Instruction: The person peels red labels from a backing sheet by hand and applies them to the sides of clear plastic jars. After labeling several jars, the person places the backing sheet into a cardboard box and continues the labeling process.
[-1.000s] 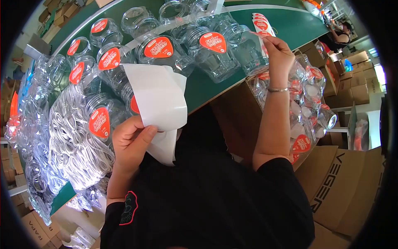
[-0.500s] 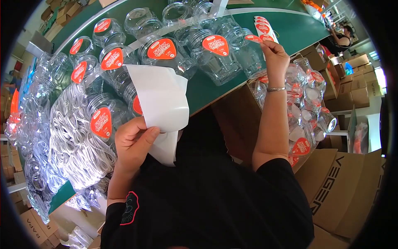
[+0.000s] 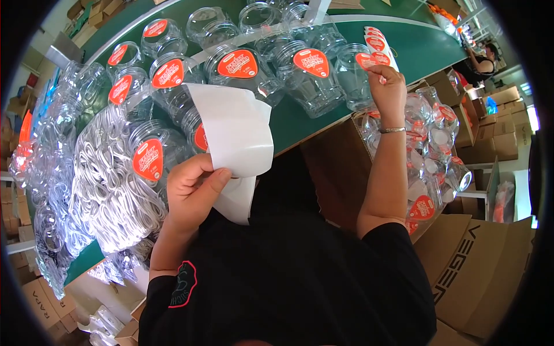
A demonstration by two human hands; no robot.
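My left hand [image 3: 196, 187] pinches a curled white backing sheet [image 3: 234, 130] between thumb and fingers, in front of the jars at the table edge. Farther right, my right hand [image 3: 388, 86] has its fingers pinched on an orange label [image 3: 365, 60] at the neck of a clear jar [image 3: 353, 86]. Just behind that hand lies a strip of orange labels [image 3: 376, 44] on the green table. Left of that jar stands another clear jar [image 3: 314, 95] with an orange label [image 3: 311, 61] on it.
More labelled jars [image 3: 236, 63] stand along the green table [image 3: 415, 43]. Bundles of white cord [image 3: 109, 179] lie at the left. Below the table's right edge a carton holds many jars [image 3: 435, 138]. An open cardboard box [image 3: 473, 259] is at lower right. A person [image 3: 482, 62] sits at far right.
The orange label at my right hand shows more of its face, now against the jar's neck; before, it looked narrow and edge-on. The whole view has shifted slightly.
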